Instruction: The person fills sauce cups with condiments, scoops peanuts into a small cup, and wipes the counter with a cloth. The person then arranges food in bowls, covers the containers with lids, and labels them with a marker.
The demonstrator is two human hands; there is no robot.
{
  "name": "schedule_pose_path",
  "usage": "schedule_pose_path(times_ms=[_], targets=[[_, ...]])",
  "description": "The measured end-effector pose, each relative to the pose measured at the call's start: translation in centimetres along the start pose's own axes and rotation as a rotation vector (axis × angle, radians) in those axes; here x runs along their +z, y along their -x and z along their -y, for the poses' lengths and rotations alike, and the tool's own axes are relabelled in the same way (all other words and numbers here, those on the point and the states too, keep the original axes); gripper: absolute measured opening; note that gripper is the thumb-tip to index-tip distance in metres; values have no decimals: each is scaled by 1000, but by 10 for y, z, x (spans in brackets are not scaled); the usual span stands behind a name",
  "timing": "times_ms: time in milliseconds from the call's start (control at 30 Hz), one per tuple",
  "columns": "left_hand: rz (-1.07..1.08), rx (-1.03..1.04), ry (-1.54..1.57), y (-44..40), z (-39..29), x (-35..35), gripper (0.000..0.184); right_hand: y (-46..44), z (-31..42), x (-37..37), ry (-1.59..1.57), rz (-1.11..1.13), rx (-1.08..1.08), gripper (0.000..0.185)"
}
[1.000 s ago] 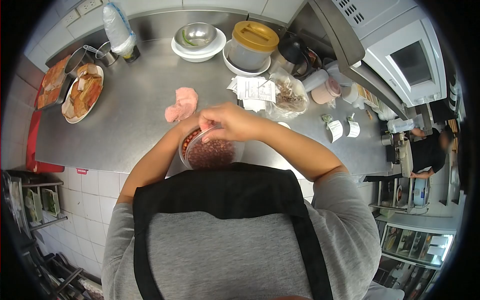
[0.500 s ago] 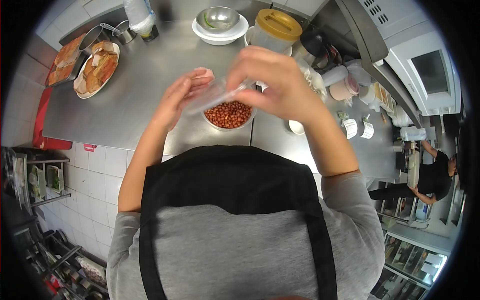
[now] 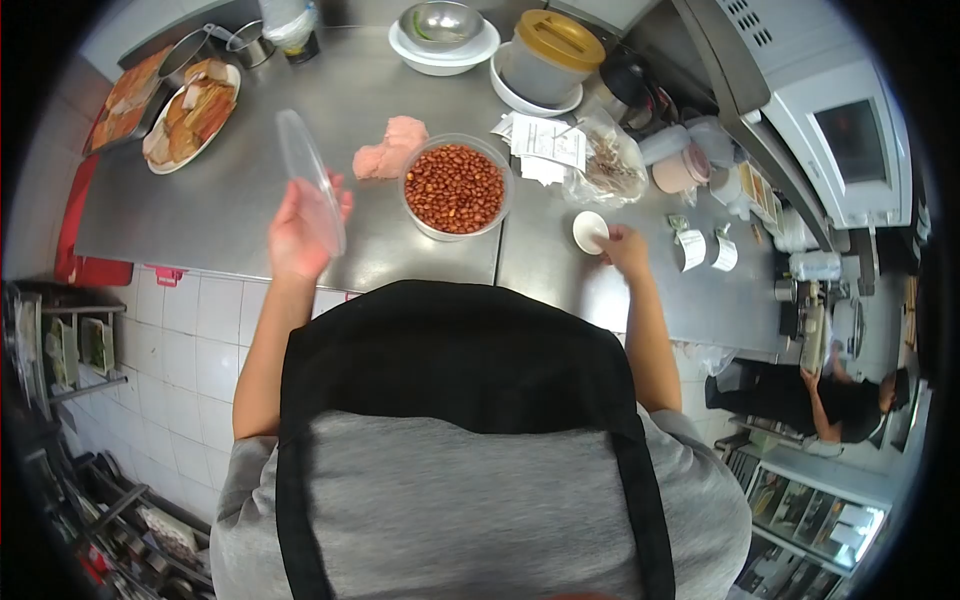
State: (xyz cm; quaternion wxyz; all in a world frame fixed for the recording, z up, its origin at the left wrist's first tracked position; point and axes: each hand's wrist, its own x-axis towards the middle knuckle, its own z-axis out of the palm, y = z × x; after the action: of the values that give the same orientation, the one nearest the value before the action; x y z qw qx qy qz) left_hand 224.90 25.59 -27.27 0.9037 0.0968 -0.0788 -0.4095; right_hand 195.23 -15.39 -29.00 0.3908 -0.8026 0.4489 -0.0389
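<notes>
A round tub of reddish-brown peanuts (image 3: 454, 190) stands uncovered on the steel counter in front of me. To its left my left hand (image 3: 302, 232) holds a clear plastic lid (image 3: 312, 185) tilted up on edge, fingers behind it. My right hand (image 3: 625, 250) is right of the tub, its fingers closed at the rim of a small white cup (image 3: 589, 232). A crumpled pink cloth (image 3: 391, 148) lies against the tub's left side.
Paper slips (image 3: 547, 143) and a clear plastic bag (image 3: 608, 160) lie behind the cup. A gold-lidded container (image 3: 550, 60), stacked bowls (image 3: 444, 52) and a plate of browned meat slabs (image 3: 196, 115) stand farther back. A co-worker (image 3: 800, 400) stands at right.
My left hand has taken the lid leftward off the tub, uncovering the peanuts. My right hand has let go of the lid and moved right and down to the white cup.
</notes>
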Motion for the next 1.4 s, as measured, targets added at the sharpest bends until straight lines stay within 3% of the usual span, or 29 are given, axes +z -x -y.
schedule_pose_path(times_ms=[33,133,300,367,467,533,567,833,1033,1133,1233,1267,1400], targets=[[-118,38,-45,7,11,2,31,6,-1,10,-188,-57,37,18],[-144,-12,-79,19,38,19,34,13,21,22,-312,-225,-132,12],[231,-98,-53,23,50,-5,37,30,144,42,-437,-432,-681,10],[295,-115,5,21,53,-6,39,30,180,53,-27,-508,-1013,12],[210,-126,4,23,56,6,44,16,206,81,89,-448,-1149,17],[37,-109,-103,25,57,25,27,11,209,92,183,-460,-1251,15],[-49,-101,-156,25,57,31,35,10,211,96,230,-468,-1302,14],[-67,-109,-139,22,56,36,40,18,211,97,94,-152,-944,17],[-75,-102,-146,22,58,35,40,12,199,107,104,-28,-875,19],[-89,-101,-138,23,57,34,40,8,199,102,80,-92,-890,17],[-130,-104,-151,26,55,33,43,-4,194,92,-45,8,-585,16],[-139,-106,-158,26,55,34,44,7,203,82,-215,143,-406,15],[-188,-75,-152,24,50,26,37,3,186,68,-503,309,-301,14]])
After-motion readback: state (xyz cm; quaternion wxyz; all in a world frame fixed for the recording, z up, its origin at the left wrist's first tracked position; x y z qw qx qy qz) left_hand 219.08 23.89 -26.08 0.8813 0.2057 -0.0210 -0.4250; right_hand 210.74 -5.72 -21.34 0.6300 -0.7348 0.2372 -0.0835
